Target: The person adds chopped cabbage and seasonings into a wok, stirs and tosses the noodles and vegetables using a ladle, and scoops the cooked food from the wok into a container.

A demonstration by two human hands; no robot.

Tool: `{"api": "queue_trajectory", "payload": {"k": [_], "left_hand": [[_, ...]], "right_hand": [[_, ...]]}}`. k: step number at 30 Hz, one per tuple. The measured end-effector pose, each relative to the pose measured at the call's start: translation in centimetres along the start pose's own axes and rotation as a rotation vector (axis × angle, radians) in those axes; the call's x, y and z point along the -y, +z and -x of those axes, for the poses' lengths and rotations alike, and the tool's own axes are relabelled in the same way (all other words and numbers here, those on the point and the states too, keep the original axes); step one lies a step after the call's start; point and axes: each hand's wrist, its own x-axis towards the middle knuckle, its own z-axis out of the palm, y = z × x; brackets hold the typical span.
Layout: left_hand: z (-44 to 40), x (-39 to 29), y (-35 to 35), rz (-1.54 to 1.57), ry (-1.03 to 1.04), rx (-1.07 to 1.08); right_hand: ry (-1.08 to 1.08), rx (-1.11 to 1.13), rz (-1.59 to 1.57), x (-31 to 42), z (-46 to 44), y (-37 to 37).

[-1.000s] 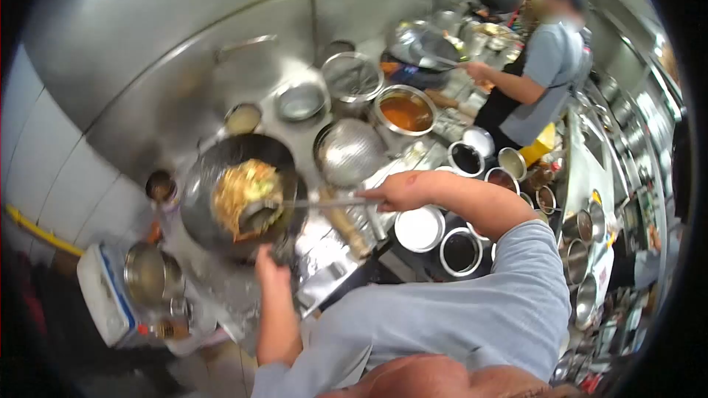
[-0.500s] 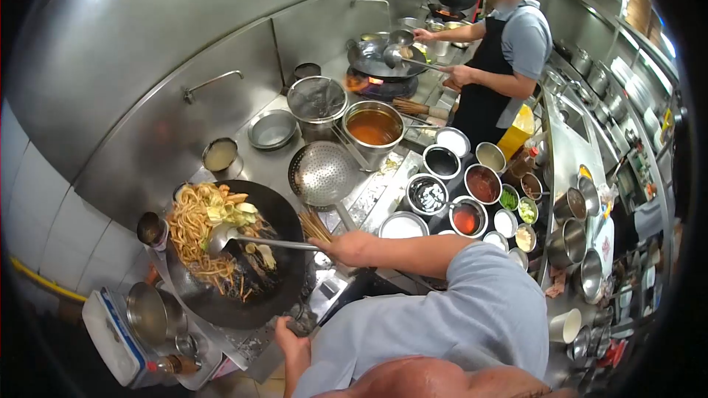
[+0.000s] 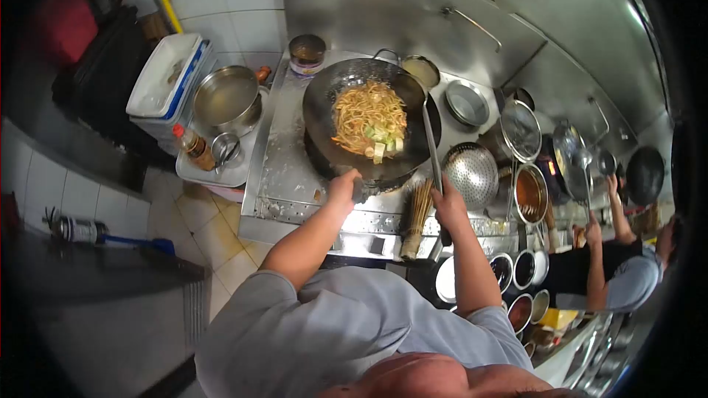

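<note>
My left hand [image 3: 344,190] is closed round the near-side handle of a large dark wok [image 3: 321,129]. Fried noodles [image 3: 361,112] lie bunched in the wok, with pale green cabbage pieces [image 3: 380,136] on their near right side. In my right hand [image 3: 450,205] is the long metal handle of a ladle [image 3: 432,140], which slants up along the wok's right rim. The ladle's bowl cannot be made out clearly there. A bamboo brush [image 3: 417,214] lies just left of my right hand.
A perforated strainer [image 3: 470,175] and a metal bowl [image 3: 466,103] sit right of the wok. A pot [image 3: 228,99] and a sauce bottle [image 3: 193,147] stand at left. Sauce containers [image 3: 520,312] line the lower right, near a co-worker [image 3: 612,273] at another wok.
The view has swung round toward the left. The ladle has left the noodles for the wok's right rim. My left hand now grips the wok handle, and the noodles are bunched closer together.
</note>
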Motion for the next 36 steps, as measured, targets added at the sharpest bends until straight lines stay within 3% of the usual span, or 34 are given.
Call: {"api": "queue_trajectory", "payload": {"k": [3,5,7,9,11,13,14,17,19,21,25,30,32,36], "left_hand": [[-3.0,1.8,-1.4,0.086,0.061,0.029],[-1.2,1.2,-0.7,0.262,-0.169,0.092],[1.0,0.4,0.6,0.304,-0.151,0.117],[2.2,-0.8,1.3,0.269,-0.239,0.17],[0.4,0.2,0.5,0.295,-0.217,0.203],[-2.2,1.0,-0.4,0.31,-0.201,0.244],[-3.2,1.3,-1.4,0.171,-0.18,0.243],[-4.3,1.9,-2.3,0.03,-0.179,0.251],[-2.3,1.6,-2.0,-0.117,-0.13,0.132],[3.7,0.1,-0.5,-0.151,-0.102,0.028],[5.7,1.6,-2.4,-0.149,-0.059,-0.027],[5.6,0.7,-2.4,-0.193,-0.072,0.006],[9.0,2.5,-5.3,-0.121,-0.06,0.135],[10.3,4.5,-7.5,-0.087,0.016,0.075]], "right_hand": [[-0.095,-0.076,0.145,3.6,-5.1,1.5],[-0.067,0.177,-0.097,6.0,-6.1,1.5],[-0.124,0.165,0.002,4.6,-6.8,1.2],[-0.378,0.111,0.278,3.1,-6.6,-1.0],[-0.239,0.252,0.523,5.4,-3.6,-5.9],[-0.248,0.249,0.617,6.2,-0.9,-9.3],[-0.261,0.268,0.71,6.1,0.7,-10.5],[-0.222,0.254,0.715,6.2,5.7,-12.9],[-0.242,0.274,0.651,6.6,9.3,-14.5],[-0.101,0.42,0.668,8.1,12.2,-15.9],[-0.124,0.498,0.626,6.4,13.6,-13.6],[-0.109,0.28,0.637,3.9,8.5,-3.3],[-0.062,0.172,0.697,2.4,7.8,-0.3],[-0.141,0.169,0.341,1.5,10.0,-4.2]]}}
